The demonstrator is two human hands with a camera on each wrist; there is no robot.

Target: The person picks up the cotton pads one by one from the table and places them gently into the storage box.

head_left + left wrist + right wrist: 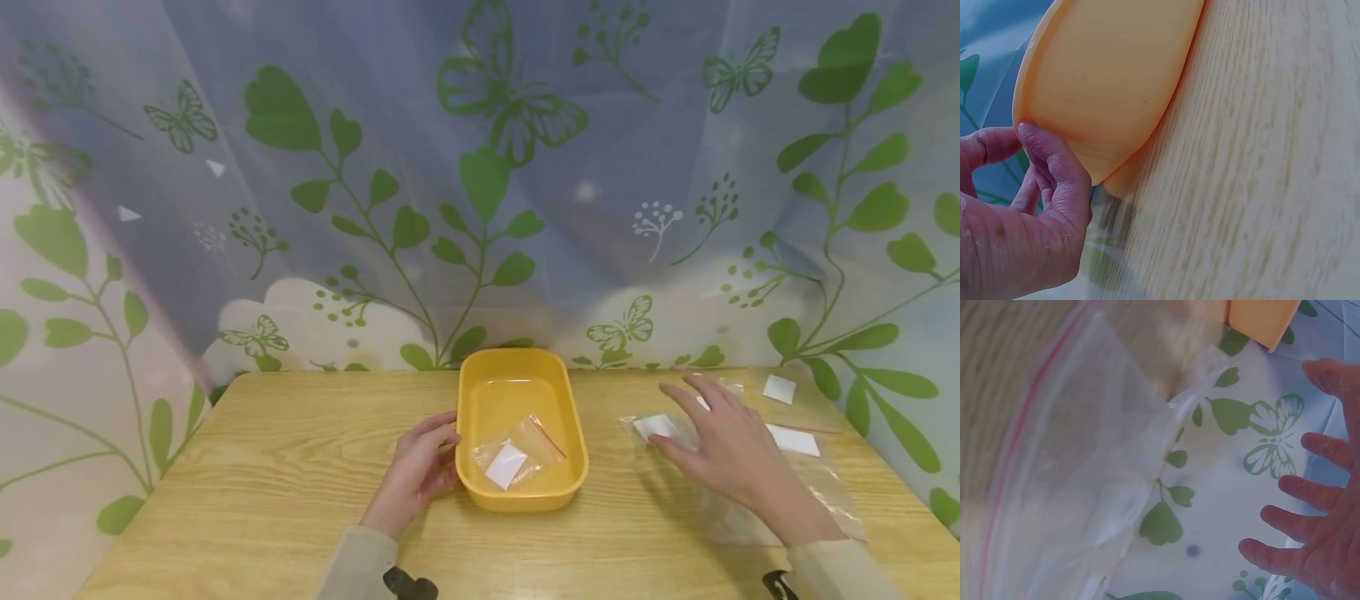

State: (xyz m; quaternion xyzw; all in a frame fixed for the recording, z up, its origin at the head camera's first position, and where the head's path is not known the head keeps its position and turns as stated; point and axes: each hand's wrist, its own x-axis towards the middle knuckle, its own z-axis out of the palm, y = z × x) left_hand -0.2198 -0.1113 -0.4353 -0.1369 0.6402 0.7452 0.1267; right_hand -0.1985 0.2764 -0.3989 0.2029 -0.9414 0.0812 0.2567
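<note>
- Head view: yellow tub [522, 503] on the table [300, 467], long axis running away from the person; left hand [420, 462] at its left wall.
- Tub contents: one clear bag [525, 450] with a white slip [506, 465] inside, red seal slanting toward the tub's right wall.
- Right hand [727, 450]: above the table, right of the tub, fingers spread, nothing held.
- Small bag [654, 427], white slip inside: below and just left of the right thumb; right hand much the nearer; bag's long axis unclear, partly covered.
- Large bag [828, 492]: beneath and right of the right forearm, white slip near its far end.
- Left wrist view: left fingers curled, apparently pinching the tub's rim.
- Right wrist view: five digits apart, grip bare; red-edged bag [1072, 450] clear of the fingertips.
</note>
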